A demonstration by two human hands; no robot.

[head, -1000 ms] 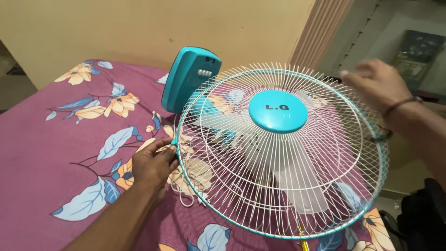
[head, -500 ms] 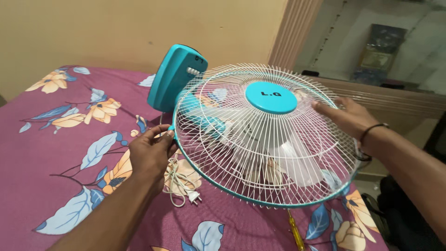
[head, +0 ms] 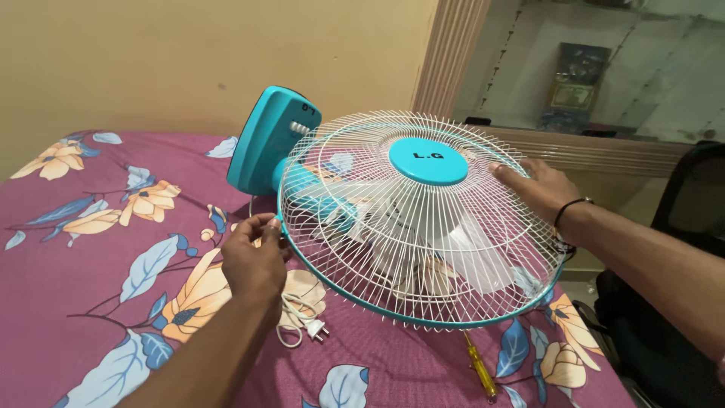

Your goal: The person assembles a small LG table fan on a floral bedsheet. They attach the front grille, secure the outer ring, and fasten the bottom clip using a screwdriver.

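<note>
The left hand (head: 255, 261) is curled, its fingertips pinching the teal rim of the fan guard (head: 355, 298) at the guard's near-left edge. The right hand (head: 535, 189) lies flat and open, palm down on the white wire grille just right of the round teal centre cap (head: 428, 161); a dark band circles its wrist. Between the two hands the table fan (head: 411, 219) lies tilted on a purple floral bedsheet (head: 91, 264), translucent blades showing through the wires. Beyond the left hand stands the fan's teal base (head: 264, 147) with its buttons. Just below that hand lies a coiled white power cord with plug (head: 306, 321). Below the right hand, past the guard's lower rim, rests a yellow-handled screwdriver (head: 482, 370).
</note>
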